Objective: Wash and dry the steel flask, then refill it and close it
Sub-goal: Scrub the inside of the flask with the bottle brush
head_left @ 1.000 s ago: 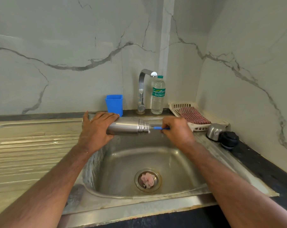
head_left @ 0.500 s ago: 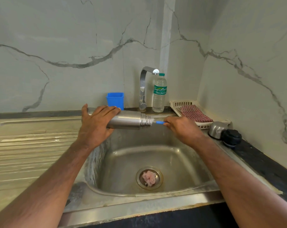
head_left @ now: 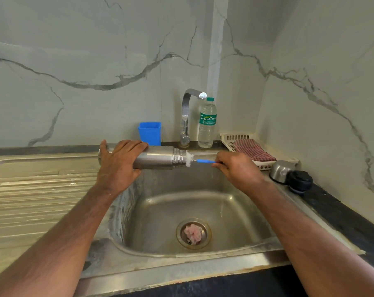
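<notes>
Near the middle of the frame, the cylindrical brushed-steel flask [head_left: 158, 157] lies on its side in the air above the back edge of the rectangular stainless-steel sink basin [head_left: 231, 209], its threaded open mouth pointing toward the right of the frame. The left hand [head_left: 119, 162] wraps over the flask's body, fingers curled across the top and thumb toward the base end at the left. The right hand [head_left: 238, 169], just right of centre, pinches the thin blue handle of a bottle brush [head_left: 205, 161]; the brush's white bristle head sits right at the flask's mouth, with part of the bristles showing outside the rim.

In the lower middle of the frame, a pinkish crumpled scrap [head_left: 193, 232] lies in the round drain strainer at the bottom of the basin. The ribbed steel draining board [head_left: 31, 189] fills the left side. Along the back wall, above centre, stand a square blue plastic cup [head_left: 150, 132], a curved chrome tap [head_left: 187, 116] and a clear plastic water bottle with a green label and green cap [head_left: 207, 123], the bottle just right of the tap. To the right, a white slotted plastic tray [head_left: 231, 139] holds a folded red checked cloth [head_left: 253, 152]. Just beside the tray, toward the right edge, a domed steel cup lid [head_left: 281, 170] lies touching a round black stopper [head_left: 300, 182] on the dark countertop [head_left: 340, 219]. Grey-veined marble wall panels [head_left: 85, 61] cover the upper frame
</notes>
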A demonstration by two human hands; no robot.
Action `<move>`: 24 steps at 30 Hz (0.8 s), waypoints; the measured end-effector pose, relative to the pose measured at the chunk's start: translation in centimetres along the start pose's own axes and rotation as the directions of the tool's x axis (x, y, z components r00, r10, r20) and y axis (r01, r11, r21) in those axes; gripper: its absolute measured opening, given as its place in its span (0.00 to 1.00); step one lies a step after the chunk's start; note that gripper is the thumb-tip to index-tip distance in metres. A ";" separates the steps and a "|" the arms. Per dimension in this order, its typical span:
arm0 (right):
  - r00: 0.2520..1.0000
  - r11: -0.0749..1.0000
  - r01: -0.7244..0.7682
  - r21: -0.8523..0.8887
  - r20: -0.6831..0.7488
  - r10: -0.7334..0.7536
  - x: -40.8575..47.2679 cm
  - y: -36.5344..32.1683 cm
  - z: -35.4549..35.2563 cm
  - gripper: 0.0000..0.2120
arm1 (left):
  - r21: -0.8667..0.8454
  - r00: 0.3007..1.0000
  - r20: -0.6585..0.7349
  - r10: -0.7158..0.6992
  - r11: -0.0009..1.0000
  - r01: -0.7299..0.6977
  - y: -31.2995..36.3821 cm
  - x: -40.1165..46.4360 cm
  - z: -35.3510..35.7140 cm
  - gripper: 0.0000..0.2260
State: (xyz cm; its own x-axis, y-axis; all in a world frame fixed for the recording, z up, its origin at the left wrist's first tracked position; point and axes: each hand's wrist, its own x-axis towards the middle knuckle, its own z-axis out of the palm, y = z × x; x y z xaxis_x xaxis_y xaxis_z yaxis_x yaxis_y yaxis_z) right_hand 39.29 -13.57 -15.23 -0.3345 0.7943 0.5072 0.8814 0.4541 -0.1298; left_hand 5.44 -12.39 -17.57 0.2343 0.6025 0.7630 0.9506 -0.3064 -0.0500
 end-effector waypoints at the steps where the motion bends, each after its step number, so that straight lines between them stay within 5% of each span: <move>1: 0.999 0.999 0.025 -0.048 0.021 -0.024 0.2 -0.5 0.3 0.11 | -0.007 1.000 0.000 0.018 1.000 -0.018 0.3 0.1 0.0 0.35; 11: 0.977 0.982 0.039 -0.183 0.215 0.001 0.2 0.4 0.5 0.14 | 0.063 0.994 -0.057 0.091 0.994 -0.088 0.1 0.3 -0.4 0.34; 14: 0.959 0.996 0.033 -0.085 0.285 -0.007 0.1 -0.5 1.6 0.10 | 0.091 0.983 -0.042 0.176 0.981 -0.172 1.4 0.4 -0.1 0.35; 18: 0.987 0.984 -0.088 0.156 0.147 0.065 0.1 2.2 0.8 0.11 | 0.108 0.986 -0.063 0.155 0.983 -0.148 1.3 0.5 -0.2 0.35; 24: 0.973 0.999 -0.028 -0.045 0.229 0.038 0.0 0.7 1.1 0.09 | 0.058 0.978 0.006 0.207 0.977 -0.207 1.5 0.4 0.8 0.36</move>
State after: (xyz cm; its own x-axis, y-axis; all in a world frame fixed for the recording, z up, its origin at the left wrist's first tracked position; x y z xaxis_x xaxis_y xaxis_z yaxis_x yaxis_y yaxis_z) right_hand 39.56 -12.77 -16.29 -0.3683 0.8822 0.2933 0.9047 0.4128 -0.1055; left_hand 7.09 -12.02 -17.83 0.4276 0.5301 0.7322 0.8915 -0.3813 -0.2445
